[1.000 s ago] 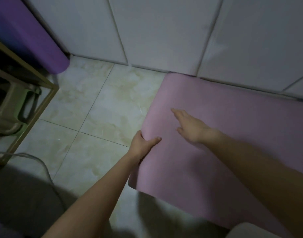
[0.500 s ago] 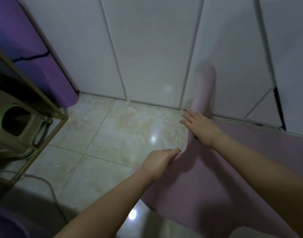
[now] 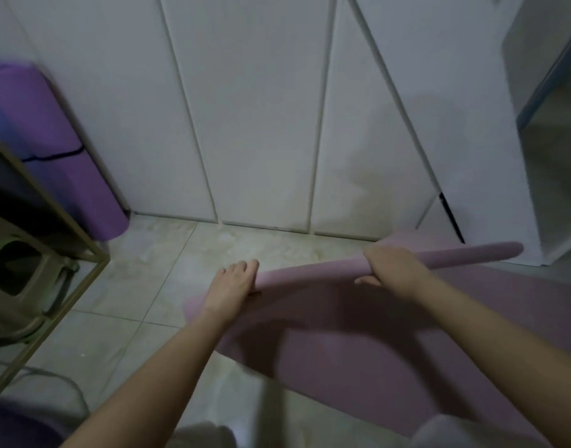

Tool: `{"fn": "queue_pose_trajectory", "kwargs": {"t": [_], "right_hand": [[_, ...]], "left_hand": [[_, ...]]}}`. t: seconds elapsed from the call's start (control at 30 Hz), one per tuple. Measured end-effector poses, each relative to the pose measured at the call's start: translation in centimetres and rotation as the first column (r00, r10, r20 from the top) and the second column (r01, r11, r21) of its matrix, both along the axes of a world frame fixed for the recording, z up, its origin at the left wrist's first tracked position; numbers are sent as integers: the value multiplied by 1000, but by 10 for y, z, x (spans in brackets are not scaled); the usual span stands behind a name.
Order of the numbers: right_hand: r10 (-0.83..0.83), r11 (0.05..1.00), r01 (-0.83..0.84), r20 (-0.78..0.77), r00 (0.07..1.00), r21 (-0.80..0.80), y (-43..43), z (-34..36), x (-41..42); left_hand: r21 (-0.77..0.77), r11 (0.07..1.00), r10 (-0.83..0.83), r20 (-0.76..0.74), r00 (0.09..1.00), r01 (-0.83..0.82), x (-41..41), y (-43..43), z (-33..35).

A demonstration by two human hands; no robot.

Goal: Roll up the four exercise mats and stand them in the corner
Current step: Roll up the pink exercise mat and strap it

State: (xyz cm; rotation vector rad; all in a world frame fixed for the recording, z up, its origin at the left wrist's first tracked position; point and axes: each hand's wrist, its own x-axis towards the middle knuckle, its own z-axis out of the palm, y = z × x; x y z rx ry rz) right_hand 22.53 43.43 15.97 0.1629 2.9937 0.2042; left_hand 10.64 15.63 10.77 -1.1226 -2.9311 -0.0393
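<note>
While I watched through the head camera, the pink mat (image 3: 342,344) lay spread on the floor (image 3: 148,270) along its far edge, at the foot of the white doors (image 3: 261,124), with its far end rolled into a thin tube. The left hand (image 3: 232,282) curled over the tube's left end, and the right hand (image 3: 394,270) wrapped it further along, thumb underneath. A rolled purple mat (image 3: 51,150) stood on end in the floor's far-left corner, just beside a metal frame (image 3: 51,227) and a greenish stool (image 3: 19,279).

Head camera looks forward and down, near left hand (image 3: 231,283) and right hand (image 3: 394,270); white doors (image 3: 261,124) ahead.
</note>
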Motion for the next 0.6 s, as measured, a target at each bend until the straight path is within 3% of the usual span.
{"fn": "queue_pose_trajectory", "kwargs": {"t": [0.07,0.13,0.3,0.47,0.6], "right_hand": [[-64,998,64,38,997,-12,-9,3,9],[-110,994,111,50,993,-2,-12,11,17],[-124,992,124,110,986,12,-25,31,39],[-97,986,123,210,973,-114,-37,46,67],[-108,973,158,275,955,-166,-39,51,100]], "left_hand": [[-19,996,86,-52,995,-87,11,6,2],[72,991,114,-74,991,-109,22,14,1],[100,990,-73,-231,970,99,66,52,13],[173,968,-183,-10,983,182,113,86,17],[208,933,-327,153,933,293,133,87,15]]}}
